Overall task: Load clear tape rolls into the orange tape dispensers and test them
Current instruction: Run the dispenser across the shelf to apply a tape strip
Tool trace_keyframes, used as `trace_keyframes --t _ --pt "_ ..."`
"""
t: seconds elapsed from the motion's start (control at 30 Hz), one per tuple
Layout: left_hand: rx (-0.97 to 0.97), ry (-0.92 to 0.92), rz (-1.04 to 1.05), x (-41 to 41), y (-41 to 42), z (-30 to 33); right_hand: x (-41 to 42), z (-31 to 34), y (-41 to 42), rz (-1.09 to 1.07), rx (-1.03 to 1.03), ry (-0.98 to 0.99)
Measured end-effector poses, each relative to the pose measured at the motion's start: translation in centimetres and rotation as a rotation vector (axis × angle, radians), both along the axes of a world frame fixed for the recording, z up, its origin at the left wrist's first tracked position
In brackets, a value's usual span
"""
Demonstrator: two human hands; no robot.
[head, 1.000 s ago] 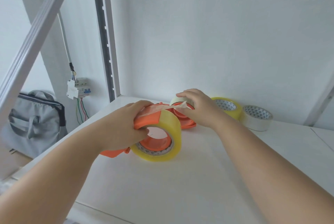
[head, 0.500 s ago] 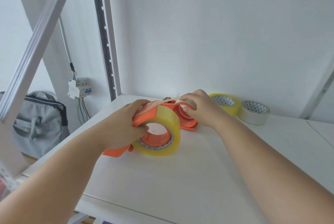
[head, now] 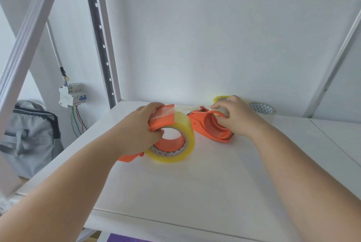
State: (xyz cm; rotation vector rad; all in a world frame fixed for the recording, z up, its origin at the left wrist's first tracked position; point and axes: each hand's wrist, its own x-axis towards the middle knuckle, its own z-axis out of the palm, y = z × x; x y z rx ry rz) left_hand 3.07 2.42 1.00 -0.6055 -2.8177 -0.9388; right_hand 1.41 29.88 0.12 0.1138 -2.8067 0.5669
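My left hand (head: 136, 130) grips an orange tape dispenser (head: 163, 120) loaded with a clear yellowish tape roll (head: 181, 144), resting on the white shelf (head: 195, 193). A short flap of tape lies over the dispenser's top by my fingers. To its right lies a second orange dispenser (head: 207, 126). My right hand (head: 236, 116) holds a small pale tape roll (head: 223, 109) at that dispenser's hub, fingers curled round it. A yellowish roll (head: 219, 99) peeks out behind my right hand, mostly hidden.
A white roll with a triangle-patterned core (head: 262, 109) sits at the back right by the wall. A perforated upright post (head: 101, 46) stands at the shelf's back left corner. A breaker box with wires (head: 72, 95) and a grey bag (head: 29, 136) lie left of the shelf.
My right hand let go of the stretched tape end and moved right onto the second dispenser, holding the small roll there. My left hand still grips the loaded dispenser.
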Motion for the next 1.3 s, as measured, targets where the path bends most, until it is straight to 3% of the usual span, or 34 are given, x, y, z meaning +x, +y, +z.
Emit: trace_keyframes --t 0.33,0.87,1.1,1.2,1.3 --pt "0.068 -0.049 -0.085 -1.8 2.4 -0.6 3.2 1.3 4.2 -0.111 0.022 -0.099" --pt "0.103 -0.058 -0.167 -3.3 7.5 -1.1 4.3 1.5 6.9 -0.160 0.084 -0.064" --pt "0.115 -0.057 -0.207 -4.0 9.3 -1.1 4.8 3.0 7.6 -0.155 0.157 -0.259" --pt "0.115 -0.044 -0.211 -4.2 9.5 -1.3 5.1 4.3 6.3 -0.077 0.263 -0.194" --pt "0.119 -0.046 -0.225 -4.4 9.4 -1.2 4.6 4.9 4.0 0.094 0.136 -0.194"
